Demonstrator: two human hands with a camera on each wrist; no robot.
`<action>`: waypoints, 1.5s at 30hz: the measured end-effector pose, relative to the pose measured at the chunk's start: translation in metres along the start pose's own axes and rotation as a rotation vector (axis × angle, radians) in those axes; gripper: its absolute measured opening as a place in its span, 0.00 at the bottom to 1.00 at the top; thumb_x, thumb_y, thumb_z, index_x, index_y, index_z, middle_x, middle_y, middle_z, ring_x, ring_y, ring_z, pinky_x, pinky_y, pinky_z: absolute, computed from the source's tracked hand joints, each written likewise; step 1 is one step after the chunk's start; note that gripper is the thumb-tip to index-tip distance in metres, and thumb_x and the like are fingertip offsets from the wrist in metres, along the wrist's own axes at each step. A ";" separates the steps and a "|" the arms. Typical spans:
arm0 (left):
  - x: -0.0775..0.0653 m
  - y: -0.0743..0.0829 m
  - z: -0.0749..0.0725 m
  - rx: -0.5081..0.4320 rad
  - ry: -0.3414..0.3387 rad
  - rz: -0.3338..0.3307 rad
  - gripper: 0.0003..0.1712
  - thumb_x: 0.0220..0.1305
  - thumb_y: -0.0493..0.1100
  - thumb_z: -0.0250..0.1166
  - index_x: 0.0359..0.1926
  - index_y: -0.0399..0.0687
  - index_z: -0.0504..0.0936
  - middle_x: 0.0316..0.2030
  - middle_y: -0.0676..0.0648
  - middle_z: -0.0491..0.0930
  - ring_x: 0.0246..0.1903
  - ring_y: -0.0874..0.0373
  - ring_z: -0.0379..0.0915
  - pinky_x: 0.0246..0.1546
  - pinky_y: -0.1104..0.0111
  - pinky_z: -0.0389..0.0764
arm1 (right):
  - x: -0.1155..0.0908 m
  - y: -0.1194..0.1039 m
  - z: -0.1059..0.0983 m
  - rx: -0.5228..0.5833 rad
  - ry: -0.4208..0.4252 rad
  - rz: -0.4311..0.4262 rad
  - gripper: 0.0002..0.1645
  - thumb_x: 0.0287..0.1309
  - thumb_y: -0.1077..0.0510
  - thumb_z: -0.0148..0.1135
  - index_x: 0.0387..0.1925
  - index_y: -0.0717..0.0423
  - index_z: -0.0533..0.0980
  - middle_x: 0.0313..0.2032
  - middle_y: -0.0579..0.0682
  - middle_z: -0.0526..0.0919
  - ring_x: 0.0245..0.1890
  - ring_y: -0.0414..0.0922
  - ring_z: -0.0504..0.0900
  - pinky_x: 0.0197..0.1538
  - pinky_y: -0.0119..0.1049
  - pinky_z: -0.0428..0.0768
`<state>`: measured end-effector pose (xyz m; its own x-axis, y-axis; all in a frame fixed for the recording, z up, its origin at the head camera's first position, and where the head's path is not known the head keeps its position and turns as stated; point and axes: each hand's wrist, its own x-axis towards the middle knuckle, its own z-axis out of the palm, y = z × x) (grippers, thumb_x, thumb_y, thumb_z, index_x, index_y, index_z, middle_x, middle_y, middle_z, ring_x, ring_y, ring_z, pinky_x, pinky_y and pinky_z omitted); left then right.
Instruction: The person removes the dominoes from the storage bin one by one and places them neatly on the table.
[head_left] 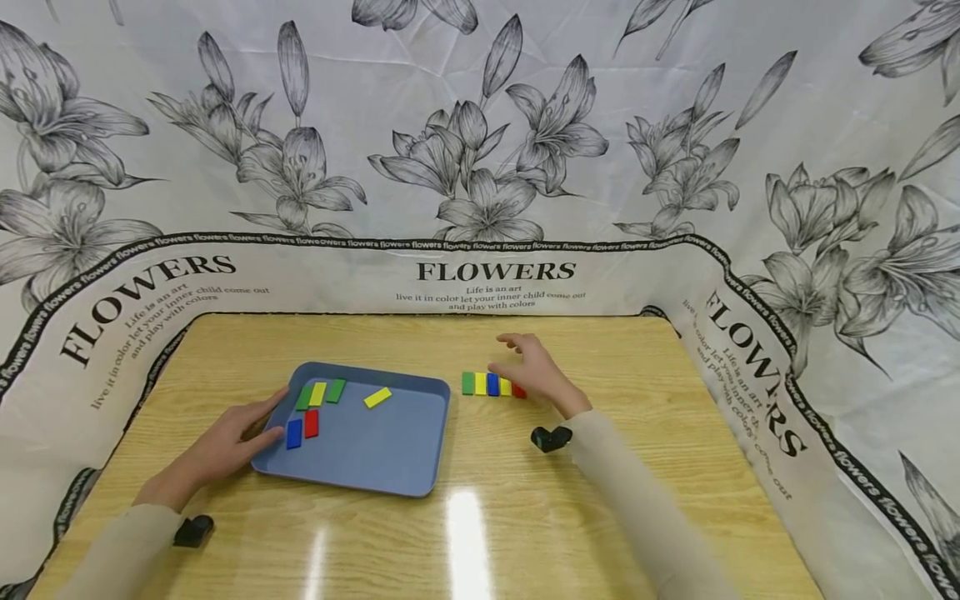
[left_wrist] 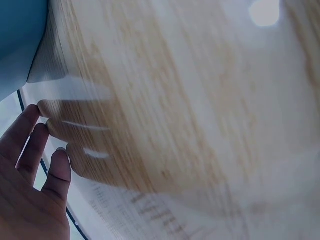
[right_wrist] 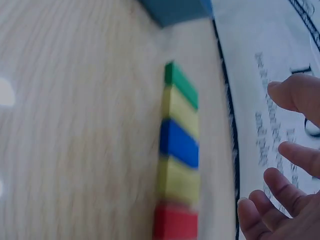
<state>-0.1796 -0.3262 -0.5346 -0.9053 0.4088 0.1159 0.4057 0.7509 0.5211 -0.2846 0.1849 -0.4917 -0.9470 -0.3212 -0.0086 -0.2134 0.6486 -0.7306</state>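
Observation:
My left hand (head_left: pixel 221 443) rests against the left side of a blue-grey tray (head_left: pixel 367 454), its thumb and a finger at the rim. In the left wrist view, the fingers of the left hand (left_wrist: pixel 37 175) look loosely extended near the table. My right hand (head_left: pixel 538 371) hovers over the right end of a row of coloured blocks, fingers spread and holding nothing. The row runs from a green block (head_left: pixel 468 383) through yellow, a blue block (head_left: pixel 492 384) and yellow to a red block (right_wrist: pixel 176 222), partly hidden by the hand in the head view.
Inside the tray lie loose blocks: green, a yellow block (head_left: pixel 377 397), a red block (head_left: pixel 312 423) and a blue block (head_left: pixel 294 433). The wooden table (head_left: pixel 570 517) ends at a flower-printed cloth (head_left: pixel 495 279) behind and at both sides.

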 end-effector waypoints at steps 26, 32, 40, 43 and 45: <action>0.000 -0.004 -0.001 0.005 0.017 0.014 0.40 0.73 0.49 0.64 0.80 0.45 0.60 0.70 0.32 0.71 0.68 0.31 0.68 0.67 0.53 0.72 | 0.036 -0.119 0.112 -0.068 -0.238 -0.281 0.32 0.67 0.54 0.67 0.68 0.64 0.73 0.58 0.59 0.79 0.43 0.44 0.81 0.46 0.32 0.80; -0.001 -0.004 -0.001 -0.004 0.010 0.003 0.40 0.74 0.49 0.64 0.80 0.43 0.60 0.70 0.31 0.71 0.68 0.30 0.67 0.63 0.35 0.69 | 0.037 -0.123 0.128 -0.089 -0.313 -0.263 0.32 0.67 0.54 0.67 0.68 0.62 0.73 0.59 0.58 0.82 0.47 0.46 0.85 0.49 0.29 0.82; 0.000 -0.004 0.002 -0.034 0.008 -0.004 0.40 0.74 0.49 0.63 0.80 0.43 0.59 0.70 0.29 0.69 0.68 0.27 0.65 0.64 0.33 0.67 | 0.035 -0.123 0.144 -0.173 -0.390 -0.279 0.31 0.70 0.52 0.65 0.69 0.59 0.72 0.62 0.54 0.82 0.63 0.46 0.81 0.62 0.32 0.80; 0.001 -0.004 0.003 -0.031 0.011 0.002 0.40 0.74 0.49 0.63 0.80 0.43 0.59 0.70 0.30 0.69 0.69 0.28 0.66 0.64 0.34 0.68 | 0.033 -0.125 0.149 -0.165 -0.415 -0.302 0.28 0.71 0.53 0.64 0.68 0.58 0.73 0.61 0.51 0.84 0.60 0.43 0.82 0.60 0.29 0.80; 0.001 -0.005 0.003 -0.027 0.013 0.004 0.40 0.74 0.48 0.63 0.80 0.43 0.60 0.71 0.30 0.70 0.69 0.29 0.66 0.64 0.34 0.68 | 0.032 -0.126 0.151 -0.145 -0.443 -0.321 0.26 0.72 0.54 0.63 0.67 0.57 0.75 0.58 0.50 0.85 0.57 0.42 0.84 0.56 0.26 0.81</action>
<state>-0.1820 -0.3277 -0.5395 -0.9054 0.4047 0.1286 0.4057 0.7348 0.5436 -0.2521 -0.0115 -0.5026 -0.6444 -0.7568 -0.1096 -0.5345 0.5484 -0.6431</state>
